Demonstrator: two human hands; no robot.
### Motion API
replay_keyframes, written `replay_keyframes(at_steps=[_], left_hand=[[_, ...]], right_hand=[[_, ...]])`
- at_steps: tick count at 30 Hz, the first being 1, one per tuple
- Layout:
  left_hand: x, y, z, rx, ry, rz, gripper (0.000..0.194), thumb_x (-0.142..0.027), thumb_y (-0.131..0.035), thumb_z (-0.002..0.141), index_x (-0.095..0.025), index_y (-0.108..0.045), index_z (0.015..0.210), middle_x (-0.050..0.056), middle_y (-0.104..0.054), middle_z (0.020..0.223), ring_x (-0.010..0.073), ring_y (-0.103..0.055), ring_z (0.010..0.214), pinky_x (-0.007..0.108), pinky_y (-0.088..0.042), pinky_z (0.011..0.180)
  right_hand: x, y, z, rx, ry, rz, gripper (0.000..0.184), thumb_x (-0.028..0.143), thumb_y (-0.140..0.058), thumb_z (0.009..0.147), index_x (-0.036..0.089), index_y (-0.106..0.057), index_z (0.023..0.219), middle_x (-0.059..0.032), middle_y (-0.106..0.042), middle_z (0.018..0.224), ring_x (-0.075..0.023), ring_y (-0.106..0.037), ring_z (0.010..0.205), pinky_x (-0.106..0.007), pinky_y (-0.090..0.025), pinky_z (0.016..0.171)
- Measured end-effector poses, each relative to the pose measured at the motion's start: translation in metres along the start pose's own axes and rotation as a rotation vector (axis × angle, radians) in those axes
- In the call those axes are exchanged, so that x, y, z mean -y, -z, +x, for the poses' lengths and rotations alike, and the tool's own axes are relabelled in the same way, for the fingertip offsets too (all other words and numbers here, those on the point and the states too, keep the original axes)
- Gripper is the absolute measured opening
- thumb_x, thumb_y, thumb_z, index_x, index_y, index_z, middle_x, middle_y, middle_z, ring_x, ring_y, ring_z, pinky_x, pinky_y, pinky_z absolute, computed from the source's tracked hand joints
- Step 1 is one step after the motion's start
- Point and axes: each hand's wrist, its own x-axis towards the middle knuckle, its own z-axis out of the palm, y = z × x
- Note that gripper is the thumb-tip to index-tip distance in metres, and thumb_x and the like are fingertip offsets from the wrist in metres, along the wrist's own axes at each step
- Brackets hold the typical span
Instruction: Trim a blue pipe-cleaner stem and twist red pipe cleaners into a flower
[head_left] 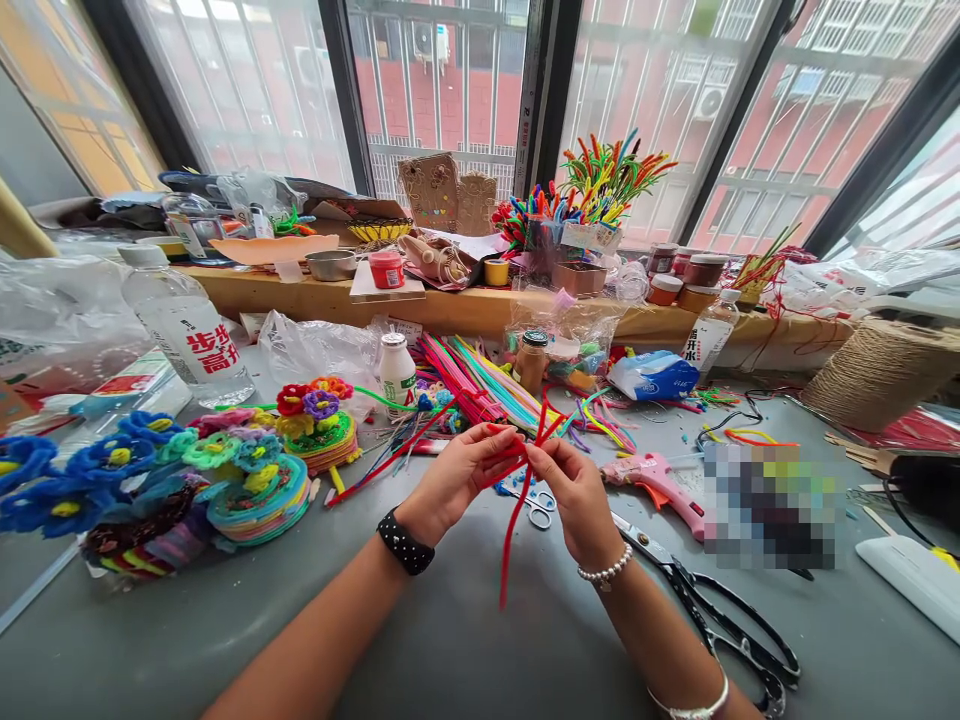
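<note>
Grey bench [457, 640] before barred windows [442, 90] | fuzzy red pipe-cleaner strands [513, 545], crossed, one end dangling, held above the bench | left fingers [495, 440] and right fingers [571, 458] pinched closed on them | advisable: grip firmly at the crossing, bend gently

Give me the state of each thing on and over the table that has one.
Left hand: closed on the red pipe cleaners
Right hand: pinching them
Red pipe cleaners: crossing, one end hanging
Large water bottle: capped, upright
Small white bottle: capped, upright
Brown jar: lidded, upright
Pink glue gun: lying down
Large scissors: lying flat
Small scissors: lying down, partly hidden
</note>
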Motion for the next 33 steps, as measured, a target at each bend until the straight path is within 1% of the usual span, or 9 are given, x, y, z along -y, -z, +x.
replay_keyframes(at_steps=[7,10,12,16,22,25,28,30,33], left_hand=[[-0.013,0.003,-0.005,0.128,-0.045,0.275,0.022,-0.021,-0.065,0.061,-0.015,-0.056,0.081,0.000,-0.060,0.075,0.0092,-0.057,0.071,0.022,-0.044,0.071],[-0.014,0.004,-0.005,0.109,-0.064,0.392,0.029,-0.024,-0.066,0.059,-0.014,-0.055,0.083,0.000,-0.059,0.069,0.0096,-0.057,0.066,0.023,-0.043,0.068],[-0.013,0.004,-0.004,0.076,-0.082,0.404,0.029,-0.025,-0.067,0.058,-0.013,-0.053,0.082,-0.001,-0.058,0.067,0.0093,-0.056,0.064,0.023,-0.043,0.066],[-0.011,0.004,-0.002,0.050,-0.089,0.385,0.029,-0.023,-0.066,0.059,-0.014,-0.051,0.082,-0.002,-0.056,0.067,0.0081,-0.055,0.063,0.021,-0.042,0.063],[-0.013,0.001,-0.006,0.088,-0.054,0.409,0.032,-0.023,-0.066,0.059,-0.015,-0.050,0.085,-0.001,-0.056,0.071,0.0086,-0.054,0.066,0.021,-0.041,0.064],[-0.016,0.001,-0.008,0.079,-0.036,0.482,0.029,-0.028,-0.064,0.060,-0.016,-0.051,0.083,-0.001,-0.056,0.071,0.0082,-0.053,0.061,0.018,-0.037,0.053],[-0.017,0.003,-0.009,0.087,-0.009,0.637,0.030,-0.034,-0.063,0.058,-0.016,-0.050,0.079,-0.001,-0.056,0.069,0.0072,-0.050,0.054,0.017,-0.027,0.041],[-0.016,0.004,-0.007,0.098,-0.008,0.706,0.033,-0.035,-0.065,0.056,-0.016,-0.050,0.077,-0.001,-0.057,0.066,0.0072,-0.049,0.053,0.017,-0.024,0.039],[-0.012,0.005,-0.005,0.120,-0.038,0.694,0.034,-0.032,-0.066,0.054,-0.017,-0.048,0.079,-0.003,-0.057,0.061,0.0076,-0.050,0.053,0.016,-0.025,0.041]], right_hand=[[0.008,0.004,0.002,0.074,-0.064,-0.078,0.021,0.034,-0.059,0.066,0.015,-0.053,0.059,0.0038,-0.045,0.054,-0.0084,-0.038,0.053,-0.021,-0.030,0.050],[0.009,0.006,0.004,0.134,-0.105,-0.104,0.021,0.035,-0.059,0.066,0.014,-0.058,0.064,0.0021,-0.050,0.057,-0.0094,-0.042,0.056,-0.022,-0.033,0.053],[0.008,0.008,0.005,0.135,-0.109,-0.110,0.023,0.036,-0.056,0.068,0.014,-0.060,0.069,0.0004,-0.054,0.061,-0.0102,-0.044,0.058,-0.022,-0.034,0.056],[0.007,0.010,0.006,0.098,-0.075,-0.109,0.025,0.038,-0.052,0.072,0.015,-0.060,0.074,-0.0016,-0.056,0.067,-0.0112,-0.046,0.062,-0.023,-0.036,0.057],[0.007,0.012,0.006,0.100,-0.044,-0.194,0.022,0.037,-0.057,0.068,0.015,-0.060,0.071,-0.0013,-0.058,0.065,-0.0114,-0.048,0.059,-0.022,-0.037,0.054],[0.006,0.013,0.005,0.087,-0.011,-0.236,0.022,0.036,-0.056,0.068,0.015,-0.060,0.072,-0.0022,-0.059,0.065,-0.0129,-0.051,0.059,-0.024,-0.039,0.055],[0.005,0.013,0.005,0.072,0.045,-0.288,0.021,0.035,-0.056,0.069,0.015,-0.060,0.071,-0.0030,-0.060,0.065,-0.0143,-0.053,0.060,-0.025,-0.041,0.056],[0.006,0.013,0.005,0.069,0.069,-0.320,0.020,0.035,-0.055,0.069,0.015,-0.060,0.070,-0.0031,-0.060,0.065,-0.0144,-0.053,0.059,-0.025,-0.041,0.056],[0.007,0.013,0.005,0.089,0.089,-0.358,0.020,0.034,-0.054,0.070,0.015,-0.061,0.070,-0.0035,-0.060,0.066,-0.0144,-0.053,0.060,-0.025,-0.041,0.055]])
